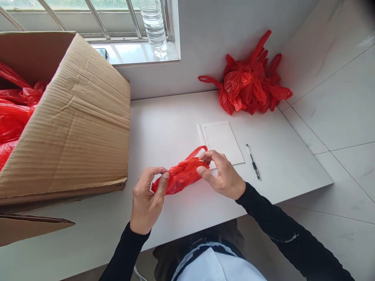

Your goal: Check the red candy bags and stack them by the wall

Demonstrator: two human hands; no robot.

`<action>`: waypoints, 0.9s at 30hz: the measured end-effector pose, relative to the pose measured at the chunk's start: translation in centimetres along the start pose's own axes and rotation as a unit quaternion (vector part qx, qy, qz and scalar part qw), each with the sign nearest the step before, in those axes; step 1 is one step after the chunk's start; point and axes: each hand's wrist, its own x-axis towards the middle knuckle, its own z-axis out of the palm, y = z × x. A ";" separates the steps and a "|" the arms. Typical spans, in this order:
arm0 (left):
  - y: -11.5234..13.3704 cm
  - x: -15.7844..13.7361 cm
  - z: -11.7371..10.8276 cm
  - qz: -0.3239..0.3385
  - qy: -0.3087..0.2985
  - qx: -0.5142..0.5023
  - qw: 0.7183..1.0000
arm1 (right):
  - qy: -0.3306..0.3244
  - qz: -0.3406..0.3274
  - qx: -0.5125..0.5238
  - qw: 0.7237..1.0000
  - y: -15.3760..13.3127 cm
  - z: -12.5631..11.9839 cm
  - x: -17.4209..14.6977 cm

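Observation:
Between my two hands a red plastic bag [184, 175] is held above the white table, gathered into a long bundle with one handle loop sticking up. My left hand [149, 195] pinches its left end between thumb and fingers. The right end is gripped by my right hand [221, 173], thumb in front and fingers behind. Just beyond the right hand lies a white notepad [224, 140] with small print, partly covered by the bag and that hand. What the bag contains, if anything, I cannot make out.
A large open cardboard box [84, 121] with red bags [17, 113] inside stands at the left. Several knotted red bags [249, 84] are piled against the back wall. A pen [253, 162] lies right of the notepad. A water bottle [154, 27] stands on the windowsill [131, 54].

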 end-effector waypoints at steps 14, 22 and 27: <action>1.3 0.0 0.4 0.065 -0.029 0.027 0.997 | -0.045 0.108 0.126 0.985 -1.1 -0.9 0.1; 1.2 -0.1 -0.3 0.066 0.139 0.029 0.988 | 0.117 0.170 0.182 0.961 0.2 -1.7 -0.9; 1.6 -0.4 -0.7 -0.015 0.144 -0.081 0.986 | 0.173 0.208 0.243 0.932 0.8 -1.2 -1.2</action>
